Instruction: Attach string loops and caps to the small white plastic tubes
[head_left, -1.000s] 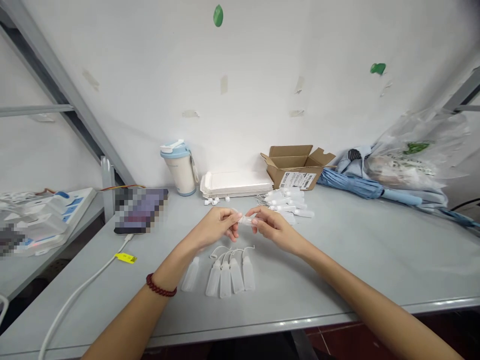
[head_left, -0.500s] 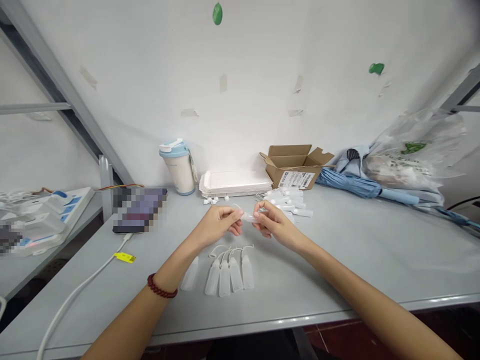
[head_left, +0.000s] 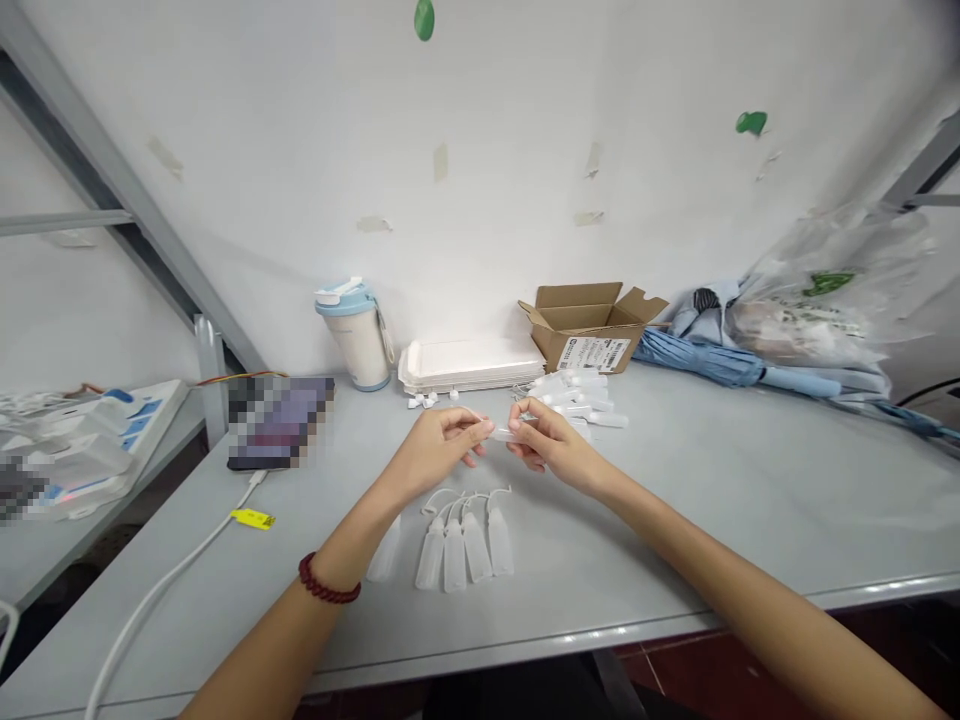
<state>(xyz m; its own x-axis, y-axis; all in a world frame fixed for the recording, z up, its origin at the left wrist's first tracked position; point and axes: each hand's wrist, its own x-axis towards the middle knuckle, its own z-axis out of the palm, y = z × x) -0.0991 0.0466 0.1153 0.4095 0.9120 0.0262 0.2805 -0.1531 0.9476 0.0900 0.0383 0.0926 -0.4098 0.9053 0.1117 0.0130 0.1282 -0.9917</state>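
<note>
Between my fingertips, above the table, is a small translucent squeeze bottle lying sideways. My left hand is closed in a pinch at its nozzle end, where a thin white tip sticks up. The fingers of my right hand are closed on the bottle's other end and hide part of it. Below my hands several similar bottles lie in a row, with thin white tubes curling from their tops. One more bottle lies to their left, partly behind my left wrist. Behind my right hand is a pile of bottles.
Small white caps lie before a stack of white trays. A tumbler, an open cardboard box and a blue umbrella stand or lie along the wall. A phone with a white cable is at left.
The view has shifted slightly. Both hands stay on the bottle, and their fingers have moved only a little. The bottles on the table lie as before.
</note>
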